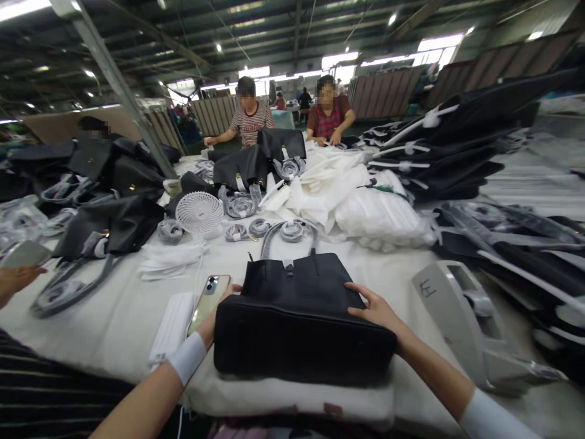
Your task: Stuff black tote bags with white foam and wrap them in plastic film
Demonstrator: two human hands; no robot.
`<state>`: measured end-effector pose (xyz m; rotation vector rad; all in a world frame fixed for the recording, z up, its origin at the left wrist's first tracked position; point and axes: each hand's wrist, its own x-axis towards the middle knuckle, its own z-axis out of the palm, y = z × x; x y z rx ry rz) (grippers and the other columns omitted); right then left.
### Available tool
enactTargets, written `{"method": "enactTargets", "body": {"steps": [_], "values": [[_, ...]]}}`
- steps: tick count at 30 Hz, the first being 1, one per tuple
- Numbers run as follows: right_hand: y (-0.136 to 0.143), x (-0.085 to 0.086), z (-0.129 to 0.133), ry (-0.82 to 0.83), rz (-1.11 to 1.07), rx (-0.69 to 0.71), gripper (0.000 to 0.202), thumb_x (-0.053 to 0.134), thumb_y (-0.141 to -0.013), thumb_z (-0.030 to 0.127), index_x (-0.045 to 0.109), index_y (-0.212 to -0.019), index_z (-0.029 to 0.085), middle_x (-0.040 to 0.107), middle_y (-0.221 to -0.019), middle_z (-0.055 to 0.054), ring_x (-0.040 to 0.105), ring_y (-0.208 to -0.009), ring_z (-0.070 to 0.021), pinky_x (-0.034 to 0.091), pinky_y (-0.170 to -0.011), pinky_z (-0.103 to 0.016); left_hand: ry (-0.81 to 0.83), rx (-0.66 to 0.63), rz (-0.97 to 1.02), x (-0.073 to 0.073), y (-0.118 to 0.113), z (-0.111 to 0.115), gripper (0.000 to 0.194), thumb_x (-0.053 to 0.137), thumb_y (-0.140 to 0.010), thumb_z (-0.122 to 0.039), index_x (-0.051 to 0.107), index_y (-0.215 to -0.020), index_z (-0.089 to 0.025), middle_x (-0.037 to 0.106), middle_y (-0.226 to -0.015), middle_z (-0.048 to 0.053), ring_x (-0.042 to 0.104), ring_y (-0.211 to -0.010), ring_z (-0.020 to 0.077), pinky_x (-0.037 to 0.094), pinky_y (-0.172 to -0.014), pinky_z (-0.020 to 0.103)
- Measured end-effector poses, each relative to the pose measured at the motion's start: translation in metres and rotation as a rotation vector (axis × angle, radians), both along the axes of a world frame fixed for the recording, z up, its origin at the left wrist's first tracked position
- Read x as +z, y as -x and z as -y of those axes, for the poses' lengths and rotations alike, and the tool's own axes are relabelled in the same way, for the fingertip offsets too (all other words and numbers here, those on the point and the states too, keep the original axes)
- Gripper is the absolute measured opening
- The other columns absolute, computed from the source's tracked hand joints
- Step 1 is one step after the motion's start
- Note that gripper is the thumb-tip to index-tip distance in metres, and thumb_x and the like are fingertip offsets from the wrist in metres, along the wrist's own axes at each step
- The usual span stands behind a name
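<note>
Handling step: bag (304, 338) at counter's (114, 317) near edge. Right hand (378, 310) open, fingers spread against side; left hand (224, 295) opposite, closure unclear. Shifting judged to call for both.

A bag workshop (292, 36), with piled black bags (242, 166), wrapped straps (240, 204) and workers (251, 119).

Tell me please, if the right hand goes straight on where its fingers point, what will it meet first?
The black handbag. The right hand has its fingers at the bag's right edge, pointing across its upper panel. Whether they touch it or hover slightly above is unclear from this view.
</note>
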<state>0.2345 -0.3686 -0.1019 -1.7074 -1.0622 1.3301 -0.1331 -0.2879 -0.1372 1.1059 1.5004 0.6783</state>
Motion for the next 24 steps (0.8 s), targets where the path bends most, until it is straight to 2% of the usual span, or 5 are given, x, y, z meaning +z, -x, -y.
{"method": "enactTargets", "body": {"steps": [4, 9, 14, 19, 24], "values": [[-0.003, -0.015, -0.012, -0.008, -0.030, 0.020, 0.062, 0.069, -0.060, 0.019, 0.062, -0.121, 0.012, 0.071, -0.090, -0.005, 0.065, -0.072, -0.0179, 0.051, -0.065, -0.029, -0.039, 0.013, 0.033, 0.006, 0.010, 0.008, 0.066, 0.063, -0.072, -0.039, 0.043, -0.130, -0.014, 0.069, -0.075, 0.003, 0.066, -0.065, 0.0208, 0.051, -0.064, 0.030], [-0.005, -0.012, -0.009, 0.040, -0.052, 0.013, 0.045, 0.069, -0.064, 0.020, 0.069, -0.108, 0.014, 0.071, -0.080, -0.003, 0.063, -0.067, -0.0163, 0.050, -0.064, -0.027, -0.282, -0.105, 0.103, 0.043, 0.024, 0.022, 0.074, 0.068, -0.070, -0.041, 0.043, -0.137, -0.025, 0.046, -0.145, 0.010, 0.054, -0.122, 0.0248, 0.048, -0.094, 0.030], [0.003, -0.009, -0.009, 0.017, -0.020, -0.030, 0.036, 0.069, -0.065, 0.022, 0.071, -0.100, 0.016, 0.071, -0.080, -0.003, 0.064, -0.072, -0.0167, 0.050, -0.067, -0.026, -0.186, -0.428, 0.106, 0.080, 0.047, 0.044, 0.060, 0.070, -0.071, -0.045, 0.058, -0.127, -0.027, 0.056, -0.135, 0.006, 0.051, -0.125, 0.0308, 0.044, -0.101, 0.035], [0.003, 0.025, 0.011, 0.064, -0.036, -0.046, 0.046, 0.068, -0.072, 0.036, 0.067, -0.113, 0.016, 0.072, -0.080, -0.006, 0.065, -0.067, -0.0187, 0.051, -0.060, -0.027, -0.040, -0.500, 0.029, 0.062, 0.056, 0.060, 0.078, 0.082, -0.058, -0.035, 0.050, -0.128, -0.025, 0.067, -0.104, 0.003, 0.063, -0.095, 0.0278, 0.052, -0.082, 0.034], [0.003, 0.059, 0.060, -0.020, 0.065, 0.044, 0.061, 0.066, -0.073, 0.058, 0.062, -0.123, 0.025, 0.068, -0.117, -0.012, 0.064, -0.106, -0.0303, 0.053, -0.081, -0.035, -0.162, -0.418, 0.003, 0.039, 0.047, 0.070, 0.066, 0.078, -0.063, -0.038, 0.055, -0.122, -0.021, 0.067, -0.107, 0.005, 0.061, -0.101, 0.0287, 0.049, -0.091, 0.036]]}}
